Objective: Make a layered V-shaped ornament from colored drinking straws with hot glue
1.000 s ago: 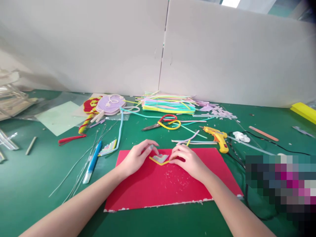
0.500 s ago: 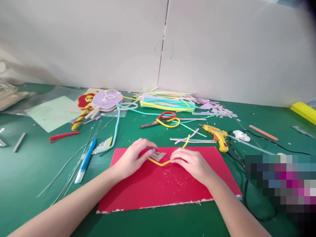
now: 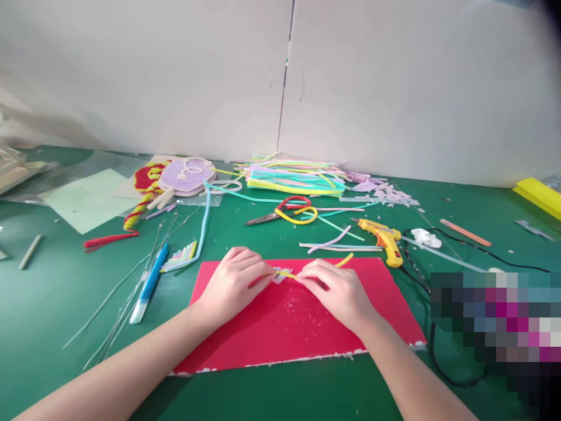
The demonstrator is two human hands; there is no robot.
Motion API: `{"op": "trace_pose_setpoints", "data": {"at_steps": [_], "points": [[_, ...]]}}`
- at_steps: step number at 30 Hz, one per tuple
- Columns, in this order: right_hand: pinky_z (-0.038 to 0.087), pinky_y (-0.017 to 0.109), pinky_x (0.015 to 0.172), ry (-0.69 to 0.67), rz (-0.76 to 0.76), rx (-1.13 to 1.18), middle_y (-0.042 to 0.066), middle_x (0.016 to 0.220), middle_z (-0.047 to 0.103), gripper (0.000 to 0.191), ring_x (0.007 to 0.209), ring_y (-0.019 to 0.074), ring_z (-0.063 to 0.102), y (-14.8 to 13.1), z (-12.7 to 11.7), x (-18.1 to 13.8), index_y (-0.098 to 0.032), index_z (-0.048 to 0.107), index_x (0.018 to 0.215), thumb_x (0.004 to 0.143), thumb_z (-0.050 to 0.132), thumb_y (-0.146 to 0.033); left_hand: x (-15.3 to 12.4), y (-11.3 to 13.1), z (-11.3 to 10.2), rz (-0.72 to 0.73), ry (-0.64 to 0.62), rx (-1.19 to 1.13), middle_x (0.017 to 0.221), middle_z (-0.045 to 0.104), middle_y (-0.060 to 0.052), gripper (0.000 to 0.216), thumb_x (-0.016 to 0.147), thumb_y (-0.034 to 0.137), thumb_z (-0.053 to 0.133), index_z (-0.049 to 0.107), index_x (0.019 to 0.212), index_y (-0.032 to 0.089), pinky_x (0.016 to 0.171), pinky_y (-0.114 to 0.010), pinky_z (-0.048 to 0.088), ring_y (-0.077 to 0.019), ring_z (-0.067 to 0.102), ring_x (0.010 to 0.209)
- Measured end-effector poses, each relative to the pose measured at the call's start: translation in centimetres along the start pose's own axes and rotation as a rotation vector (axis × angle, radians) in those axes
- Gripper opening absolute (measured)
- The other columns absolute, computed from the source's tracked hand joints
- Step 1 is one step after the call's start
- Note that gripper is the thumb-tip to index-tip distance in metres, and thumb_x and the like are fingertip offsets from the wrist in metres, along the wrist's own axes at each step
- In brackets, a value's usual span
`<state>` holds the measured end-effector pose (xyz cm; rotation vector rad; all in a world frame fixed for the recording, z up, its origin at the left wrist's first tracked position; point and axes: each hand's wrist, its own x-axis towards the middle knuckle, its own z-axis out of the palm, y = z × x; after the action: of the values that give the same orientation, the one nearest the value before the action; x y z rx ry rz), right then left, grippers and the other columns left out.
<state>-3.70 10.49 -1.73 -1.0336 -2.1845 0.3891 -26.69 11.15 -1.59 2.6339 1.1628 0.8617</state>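
Between my two hands runs a yellow pipe cleaner (image 3: pixel 287 274), pinched at both sides. My left hand (image 3: pixel 234 283) has thumb and fingers closed on its left part. My right hand (image 3: pixel 335 289) grips it further right, and its free end sticks out behind the knuckles. Just behind the strip lies a small pale striped piece (image 3: pixel 279 279), partly covered by the strip and my left fingertips. Both hands are over a red board (image 3: pixel 272 339) with white chipped edges and small bits of fluff on it.
Behind the board lie scissors (image 3: pixel 284 211) and a bundle of coloured pipe cleaners (image 3: pixel 293 182). A yellow glue gun (image 3: pixel 385 238) with a black cord rests at right. At left are a blue pen-like tool (image 3: pixel 151 283), thin wires, a striped piece (image 3: pixel 182 257) and a lilac round craft piece (image 3: pixel 186 175).
The yellow pipe cleaner was bent in a V in front of the striped piece; now its visible stretch is nearly straight and lies across it. My hands have come closer together.
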Motion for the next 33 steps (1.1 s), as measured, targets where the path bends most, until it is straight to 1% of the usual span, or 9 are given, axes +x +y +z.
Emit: {"op": "trace_pose_setpoints", "data": {"at_steps": [3, 8, 13, 19, 23, 29, 31, 33], "points": [[0.048, 0.02, 0.066, 0.015, -0.003, -0.026, 0.002, 0.083, 0.069, 0.013, 0.072, 0.0107, 0.064, 0.0, 0.1, -0.1, -0.021, 0.063, 0.087, 0.09, 0.052, -0.025, 0.0, 0.0, 0.0, -0.009, 0.011, -0.006, 0.077, 0.068, -0.001, 0.016, 0.092, 0.024, 0.047, 0.061, 0.087, 0.019, 0.082, -0.031, 0.038, -0.0138, 0.061, 0.075], [0.049, 0.02, 0.066, 0.028, 0.016, 0.007, 0.002, 0.081, 0.069, 0.015, 0.071, 0.0109, 0.065, 0.2, 0.0, 0.0, -0.021, 0.064, 0.085, 0.09, 0.052, -0.027, -0.1, 0.0, -0.2, 0.008, -0.015, -0.065, 0.089, 0.07, -0.002, 0.014, 0.092, 0.024, 0.048, 0.061, 0.096, 0.021, 0.081, -0.03, 0.037, -0.0142, 0.06, 0.082], [0.049, 0.02, 0.066, 0.002, 0.019, 0.03, 0.001, 0.081, 0.068, 0.013, 0.071, 0.0104, 0.064, 0.1, 0.0, 0.2, -0.021, 0.064, 0.084, 0.089, 0.053, -0.026, -0.2, -0.1, -0.1, 0.02, -0.023, -0.094, 0.091, 0.07, -0.001, 0.012, 0.091, 0.023, 0.049, 0.06, 0.093, 0.02, 0.083, -0.029, 0.037, -0.0128, 0.06, 0.082], [0.05, 0.021, 0.068, -0.01, 0.028, 0.049, 0.002, 0.081, 0.069, 0.015, 0.071, 0.0111, 0.064, 0.0, 0.1, 0.1, -0.021, 0.064, 0.084, 0.089, 0.052, -0.027, -0.3, -0.2, 0.0, -0.017, 0.001, -0.088, 0.087, 0.07, -0.001, 0.014, 0.091, 0.027, 0.049, 0.061, 0.088, 0.02, 0.081, -0.029, 0.039, -0.0141, 0.06, 0.081], [0.05, 0.021, 0.07, -0.039, 0.019, 0.058, 0.001, 0.08, 0.068, 0.016, 0.071, 0.0107, 0.064, 0.3, -0.2, 0.2, -0.021, 0.065, 0.082, 0.09, 0.051, -0.026, -0.2, 0.1, -0.3, 0.021, -0.057, -0.131, 0.085, 0.069, -0.002, 0.019, 0.093, 0.026, 0.046, 0.062, 0.086, 0.02, 0.081, -0.029, 0.039, -0.0137, 0.06, 0.08], [0.051, 0.022, 0.073, -0.185, -0.056, 0.162, 0.001, 0.083, 0.069, 0.02, 0.077, 0.0116, 0.064, 1.0, -1.1, 0.3, -0.021, 0.066, 0.083, 0.091, 0.048, -0.026, 0.0, 1.2, -0.4, 0.164, -0.185, -0.284, 0.086, 0.071, -0.003, 0.019, 0.092, 0.025, 0.046, 0.064, 0.088, 0.021, 0.083, -0.029, 0.042, -0.0151, 0.061, 0.086], [0.051, 0.022, 0.073, -0.191, -0.042, 0.186, 0.002, 0.083, 0.069, 0.02, 0.077, 0.0119, 0.064, 1.1, -1.2, 0.3, -0.021, 0.066, 0.083, 0.091, 0.048, -0.026, 0.0, 1.2, -0.3, 0.151, -0.194, -0.299, 0.085, 0.071, -0.003, 0.02, 0.093, 0.026, 0.046, 0.065, 0.087, 0.021, 0.084, -0.03, 0.042, -0.0153, 0.061, 0.086], [0.052, 0.023, 0.074, -0.158, -0.012, 0.212, 0.002, 0.083, 0.069, 0.018, 0.077, 0.0123, 0.064, 1.2, -1.1, 0.3, -0.021, 0.067, 0.084, 0.09, 0.051, -0.026, 0.0, 1.0, -0.2, 0.098, -0.16, -0.287, 0.085, 0.07, -0.003, 0.02, 0.092, 0.027, 0.047, 0.064, 0.085, 0.021, 0.082, -0.029, 0.042, -0.0151, 0.061, 0.084]]}}
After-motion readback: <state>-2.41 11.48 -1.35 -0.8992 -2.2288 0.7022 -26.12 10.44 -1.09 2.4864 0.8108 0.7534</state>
